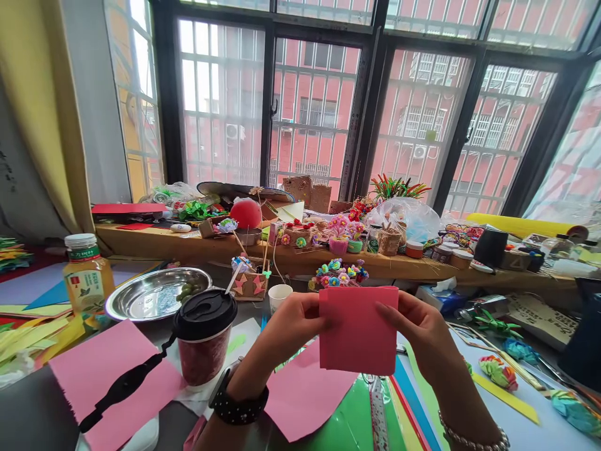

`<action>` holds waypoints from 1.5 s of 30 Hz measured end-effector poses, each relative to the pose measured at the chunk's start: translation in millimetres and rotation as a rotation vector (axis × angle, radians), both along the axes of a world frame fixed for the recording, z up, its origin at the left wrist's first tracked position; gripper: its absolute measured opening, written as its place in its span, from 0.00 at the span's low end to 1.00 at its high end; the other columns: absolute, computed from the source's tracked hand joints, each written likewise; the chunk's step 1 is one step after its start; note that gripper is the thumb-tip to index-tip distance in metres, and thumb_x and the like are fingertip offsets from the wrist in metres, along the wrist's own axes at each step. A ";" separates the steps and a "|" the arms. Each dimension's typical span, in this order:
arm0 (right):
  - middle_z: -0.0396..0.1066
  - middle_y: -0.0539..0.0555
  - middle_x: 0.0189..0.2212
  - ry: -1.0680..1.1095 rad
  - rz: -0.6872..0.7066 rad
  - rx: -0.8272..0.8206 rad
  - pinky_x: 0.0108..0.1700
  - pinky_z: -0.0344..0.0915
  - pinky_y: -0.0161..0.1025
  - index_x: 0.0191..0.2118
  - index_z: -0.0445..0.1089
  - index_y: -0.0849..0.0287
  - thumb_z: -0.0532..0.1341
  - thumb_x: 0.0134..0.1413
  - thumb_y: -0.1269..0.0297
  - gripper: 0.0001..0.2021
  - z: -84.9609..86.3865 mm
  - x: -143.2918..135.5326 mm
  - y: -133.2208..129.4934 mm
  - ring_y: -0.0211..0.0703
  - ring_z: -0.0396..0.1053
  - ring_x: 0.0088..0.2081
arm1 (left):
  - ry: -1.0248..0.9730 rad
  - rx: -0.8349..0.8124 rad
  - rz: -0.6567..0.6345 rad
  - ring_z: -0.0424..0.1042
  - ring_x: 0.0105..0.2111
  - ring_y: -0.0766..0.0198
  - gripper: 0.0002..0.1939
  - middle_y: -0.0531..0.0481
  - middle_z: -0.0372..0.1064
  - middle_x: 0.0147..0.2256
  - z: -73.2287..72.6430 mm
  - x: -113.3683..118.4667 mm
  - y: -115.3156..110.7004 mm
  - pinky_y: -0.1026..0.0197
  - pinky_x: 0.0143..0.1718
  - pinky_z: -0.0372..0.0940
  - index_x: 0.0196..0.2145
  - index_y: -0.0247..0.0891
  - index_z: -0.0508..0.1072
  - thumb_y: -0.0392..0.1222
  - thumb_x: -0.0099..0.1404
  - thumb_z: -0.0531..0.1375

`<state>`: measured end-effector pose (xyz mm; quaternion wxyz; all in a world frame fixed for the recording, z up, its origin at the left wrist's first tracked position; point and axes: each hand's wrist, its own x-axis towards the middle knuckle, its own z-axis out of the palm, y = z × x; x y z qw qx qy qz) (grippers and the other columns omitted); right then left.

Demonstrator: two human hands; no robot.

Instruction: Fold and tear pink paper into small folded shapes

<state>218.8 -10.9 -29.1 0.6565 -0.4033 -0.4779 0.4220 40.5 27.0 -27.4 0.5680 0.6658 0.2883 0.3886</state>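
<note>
Plainly two hands (293,322) (420,326) on one layered pink square (359,335), one lidded cup (204,351) nearby

Chinese characters, apparently "方树叶", on the green neck band (85,252) of a bottle (87,287).

Window (374,94): dark-framed, barred, a pink building (293,82) outside
Curtain (54,94): yellow, hanging at the far left
Sill (154,243): red ball (245,213), pink flowers (340,225), plastic bag (409,219), yellow roll (521,226)
Dish (135,298): shiny, round, green fruit (188,290) at its right side
Bottle (88,287): amber, white-capped, just beside the dish
Coffee cup (204,352): black-lidded, standing in front of the dish
Tissue box (434,302): blue, below the sill on the right
</note>
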 end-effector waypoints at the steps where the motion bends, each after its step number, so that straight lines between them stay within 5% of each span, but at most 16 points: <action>1: 0.75 0.54 0.25 0.009 -0.004 0.005 0.26 0.66 0.32 0.28 0.74 0.62 0.68 0.33 0.62 0.12 -0.4 0.0 0.5 0.40 0.69 0.25 | -0.009 -0.007 -0.002 0.70 0.38 0.57 0.12 0.45 0.73 0.36 1.0 -0.5 0.0 0.60 0.37 0.64 0.35 0.33 0.75 0.39 0.51 0.62; 20: 0.74 0.52 0.22 0.008 -0.016 -0.034 0.21 0.63 0.29 0.26 0.72 0.62 0.69 0.30 0.63 0.12 -4.5 2.7 4.7 0.37 0.67 0.23 | -0.008 0.007 0.160 0.66 0.24 0.69 0.08 0.53 0.69 0.22 10.5 -3.7 -2.7 0.66 0.29 0.62 0.24 0.32 0.73 0.40 0.48 0.63; 45: 0.73 0.52 0.21 -0.038 -0.065 -0.048 0.22 0.63 0.31 0.27 0.71 0.63 0.70 0.28 0.63 0.14 -4.9 1.3 4.9 0.38 0.66 0.23 | 0.003 -0.014 0.136 0.68 0.27 0.67 0.07 0.50 0.71 0.26 12.2 -5.3 -3.1 0.65 0.30 0.63 0.28 0.31 0.75 0.34 0.47 0.62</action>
